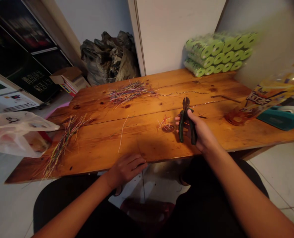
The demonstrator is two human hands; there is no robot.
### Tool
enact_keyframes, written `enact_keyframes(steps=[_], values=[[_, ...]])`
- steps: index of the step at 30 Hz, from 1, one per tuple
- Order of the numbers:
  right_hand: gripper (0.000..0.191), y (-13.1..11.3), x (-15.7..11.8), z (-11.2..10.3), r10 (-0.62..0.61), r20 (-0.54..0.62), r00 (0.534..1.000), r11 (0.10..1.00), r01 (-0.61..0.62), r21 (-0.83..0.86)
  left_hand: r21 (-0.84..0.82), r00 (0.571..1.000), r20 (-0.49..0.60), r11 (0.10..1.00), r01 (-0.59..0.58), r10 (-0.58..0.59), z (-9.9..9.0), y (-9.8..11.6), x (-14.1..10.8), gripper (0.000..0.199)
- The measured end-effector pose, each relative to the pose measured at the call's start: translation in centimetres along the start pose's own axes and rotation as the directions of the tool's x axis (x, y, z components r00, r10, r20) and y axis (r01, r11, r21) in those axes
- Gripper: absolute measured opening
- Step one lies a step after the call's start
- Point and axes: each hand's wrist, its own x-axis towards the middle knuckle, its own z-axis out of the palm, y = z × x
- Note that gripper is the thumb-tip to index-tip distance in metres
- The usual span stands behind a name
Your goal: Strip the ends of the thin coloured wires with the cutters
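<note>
Head view: left hand apart from right hand, clamped on upright green-handled pliers, jaws up.

Room: bare wood of the table is seen between the left hand and the right hand.
Left block: a wire pile is laid there.
Right block: a shiny bag is seen there.
</note>
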Motion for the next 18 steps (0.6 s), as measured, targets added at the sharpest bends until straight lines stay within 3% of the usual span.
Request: enact_keyframes(steps=[3,6,7,9,12,13,15,18], values=[[0.031,-0.1,-0.1,-0.1,0.005,-0.001,1.000,1.000,-0.005,-0.003,0.037,0.998,0.028,0.998,-0.058,0.057,-1.4,-0.3,1.3,0.025],[0.030,-0.1,-0.2,-0.1,-0.006,-0.001,1.000,1.000,0.006,-0.009,0.033,0.988,-0.026,0.987,0.155,-0.154,-3.4,-1.3,4.0,0.022],[0.029,0.0,-0.3,-0.1,-0.010,0.004,1.000,1.000,0.010,-0.009,0.019,0.960,-0.119,0.966,0.256,-0.252,-4.0,-1.9,5.2,0.018],[0.026,0.2,-0.3,0.1,0.000,0.043,0.999,1.000,0.001,-0.019,-0.070,0.842,-0.225,0.870,0.489,-0.491,-4.9,-3.1,7.7,0.014],[0.025,0.7,-0.7,0.7,0.013,0.153,0.988,0.997,-0.001,-0.078,-0.341,0.619,-0.115,0.616,0.710,-0.777,-5.1,-5.3,10.8,0.021],[0.025,0.8,-0.9,1.0,0.005,0.193,0.981,0.994,0.015,-0.106,-0.415,0.583,-0.036,0.543,0.730,-0.812,-4.9,-6.0,11.4,0.023],[0.026,1.1,-1.3,1.5,-0.022,0.258,0.966,0.983,0.067,-0.169,-0.505,0.557,0.095,0.442,0.741,-0.825,-4.5,-7.2,12.2,0.024],[0.023,1.5,-1.8,2.0,-0.067,0.312,0.948,0.935,0.168,-0.311,-0.540,0.556,0.214,0.377,0.752,-0.803,-4.0,-8.2,12.5,0.022]])
